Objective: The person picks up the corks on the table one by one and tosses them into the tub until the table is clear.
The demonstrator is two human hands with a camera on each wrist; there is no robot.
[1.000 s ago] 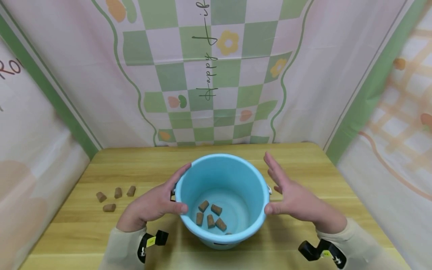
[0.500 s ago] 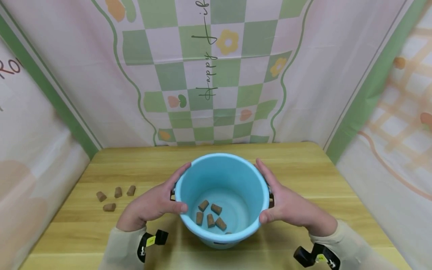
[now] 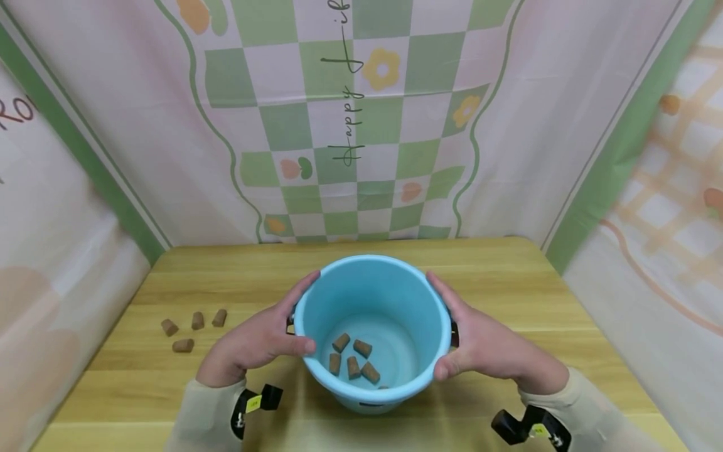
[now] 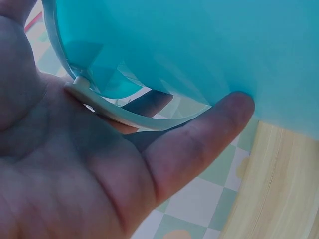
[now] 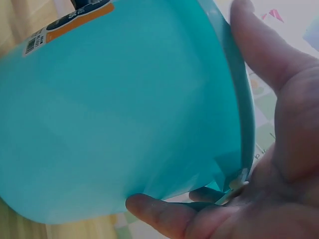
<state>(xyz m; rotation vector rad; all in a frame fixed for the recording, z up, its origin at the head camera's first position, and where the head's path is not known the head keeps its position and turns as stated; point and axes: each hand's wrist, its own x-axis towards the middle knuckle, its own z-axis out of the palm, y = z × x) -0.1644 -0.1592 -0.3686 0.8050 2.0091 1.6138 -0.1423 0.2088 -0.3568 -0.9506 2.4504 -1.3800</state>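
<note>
Since a second earlier, the right hand (image 3: 482, 339) had come in from the side and settled round the rim, while the bucket (image 3: 373, 282) and the left hand (image 3: 257, 339) had kept nearly the same places. Four corks (image 3: 183, 346) lay at the left of the bench (image 3: 497, 270), apart from one another. Next came the left hand, thumb over the rim and fingers along the outer wall, gripping the bucket. At mid-bench the bucket appeared upright, though whether its base touched the wood could not be told; five corks (image 3: 353, 368) showed plainly inside, with part of another near the front wall. Beyond it, the right hand gripped the opposite side much the same way. From here, the left hand or its sleeve (image 3: 209, 414) might have knocked the loose corks if it had swung outward; uneven lifting might have tipped the bucket and rolled its contents together; and the smooth wall might have slipped if the right-hand fingers had pressed too lightly. Brown and matte, the corks looked like short tapered plugs. Pale and curved, the handle (image 4: 149, 121) ran past the left palm. The bucket looked like thin, slick blue plastic, round and narrowing downward, with a label (image 5: 79, 22) on its side. Behind hung creased, checked cloth (image 3: 429, 169).
</note>
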